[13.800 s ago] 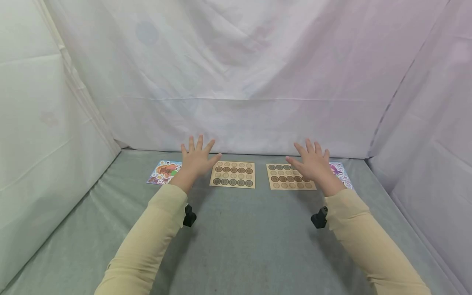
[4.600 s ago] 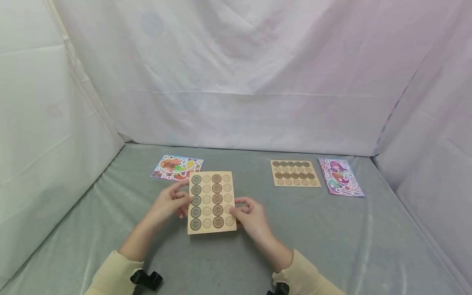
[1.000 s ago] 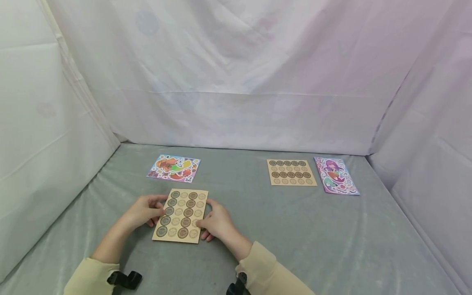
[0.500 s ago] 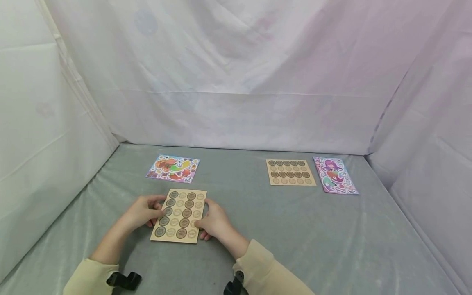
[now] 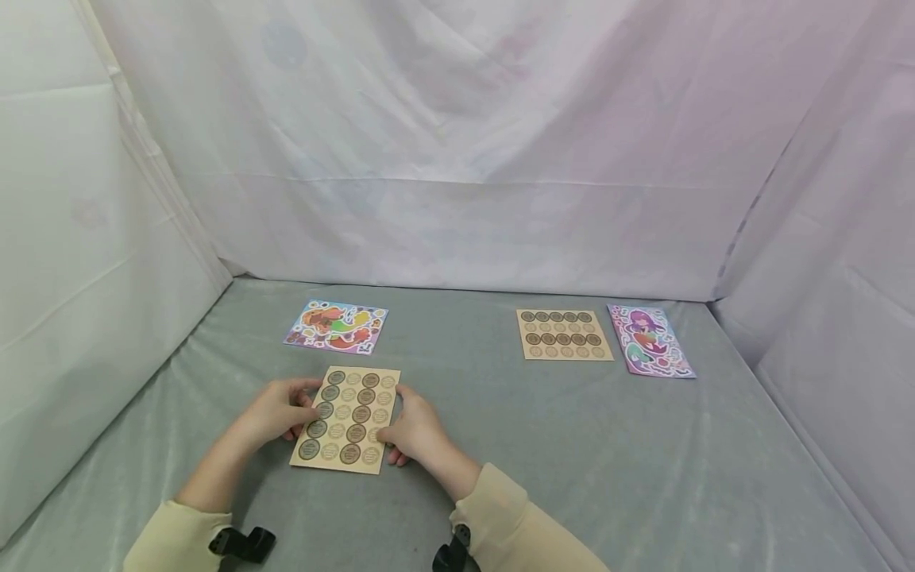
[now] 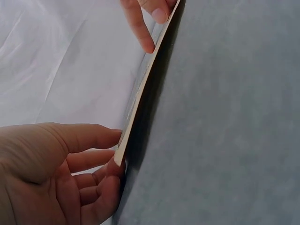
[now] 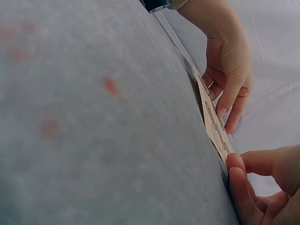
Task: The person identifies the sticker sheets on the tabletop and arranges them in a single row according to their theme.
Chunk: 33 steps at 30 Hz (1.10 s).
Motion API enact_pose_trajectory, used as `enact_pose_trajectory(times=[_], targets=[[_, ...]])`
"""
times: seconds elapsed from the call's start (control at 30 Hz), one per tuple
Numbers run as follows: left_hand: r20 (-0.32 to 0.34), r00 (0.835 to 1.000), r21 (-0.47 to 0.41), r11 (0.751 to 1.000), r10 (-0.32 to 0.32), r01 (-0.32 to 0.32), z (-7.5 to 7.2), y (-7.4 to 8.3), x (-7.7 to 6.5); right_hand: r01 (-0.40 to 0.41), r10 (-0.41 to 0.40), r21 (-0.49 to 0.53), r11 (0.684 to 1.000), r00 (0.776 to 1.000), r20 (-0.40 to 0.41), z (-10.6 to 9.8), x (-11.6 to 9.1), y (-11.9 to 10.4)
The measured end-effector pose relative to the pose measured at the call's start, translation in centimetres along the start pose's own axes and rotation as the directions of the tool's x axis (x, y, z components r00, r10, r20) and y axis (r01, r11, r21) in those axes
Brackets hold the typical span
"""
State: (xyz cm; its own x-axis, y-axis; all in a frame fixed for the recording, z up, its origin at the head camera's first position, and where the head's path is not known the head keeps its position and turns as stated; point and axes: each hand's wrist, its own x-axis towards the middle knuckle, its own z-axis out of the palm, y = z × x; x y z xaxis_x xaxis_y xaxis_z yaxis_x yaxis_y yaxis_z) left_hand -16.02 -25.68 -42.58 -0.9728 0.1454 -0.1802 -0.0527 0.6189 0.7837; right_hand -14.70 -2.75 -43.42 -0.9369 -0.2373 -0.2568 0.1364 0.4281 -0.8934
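A tan sticker sheet printed with columns of round seals, dark and pale, is held at the front left, low over the grey cloth. Its left edge is pinched by my left hand, thumb on top and fingers beneath. My right hand pinches the opposite edge, with the thumb lying on the printed face. In the left wrist view the sheet appears edge-on as a thin strip, with dark shadow beneath it. The right wrist view shows the sheet slanting between both hands.
Behind the held sheet lies a colourful mermaid sticker sheet. Farther right are a second tan seal sheet and a purple mermaid sheet. White curtains enclose the back and sides of the grey-covered table.
Earlier, both hands were spread over the sheets. The left tan sheet has since been picked up from the back row, turned lengthwise and lowered toward the front left. It barely moves over the last second.
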Motion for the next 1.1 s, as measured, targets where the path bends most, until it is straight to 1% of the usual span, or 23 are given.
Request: enact_pose_trajectory(times=[0.1,0.2,0.37,0.7,0.97,1.1], targets=[[-0.020,1.000,0.052,0.999,0.007,-0.006,0.1,0.1,0.0,0.004,-0.004,-0.013,1.000,1.000,-0.002,0.1,0.0,0.0],[-0.034,0.999,0.102,0.995,0.002,0.002,0.3,0.3,0.0,0.008,-0.008,-0.034,0.999,1.000,-0.001,0.1,0.0,-0.1],[-0.041,0.999,0.143,0.989,-0.035,0.040,0.5,0.6,-0.2,0.003,-0.003,-0.067,0.998,1.000,0.006,0.1,0.1,-0.2],[-0.052,0.997,0.175,0.982,-0.061,0.069,0.6,0.9,-0.2,-0.013,0.015,-0.060,0.998,0.999,0.030,-0.2,0.3,-0.3],[-0.024,0.998,0.170,0.984,-0.056,0.060,0.3,1.1,-0.1,0.008,-0.002,-0.086,0.996,0.998,0.068,-0.7,0.0,-0.5],[-0.023,0.999,0.203,0.978,-0.042,0.046,-0.1,1.5,0.1,0.034,-0.025,-0.108,0.994,0.996,0.080,-1.2,-0.2,-0.5]])
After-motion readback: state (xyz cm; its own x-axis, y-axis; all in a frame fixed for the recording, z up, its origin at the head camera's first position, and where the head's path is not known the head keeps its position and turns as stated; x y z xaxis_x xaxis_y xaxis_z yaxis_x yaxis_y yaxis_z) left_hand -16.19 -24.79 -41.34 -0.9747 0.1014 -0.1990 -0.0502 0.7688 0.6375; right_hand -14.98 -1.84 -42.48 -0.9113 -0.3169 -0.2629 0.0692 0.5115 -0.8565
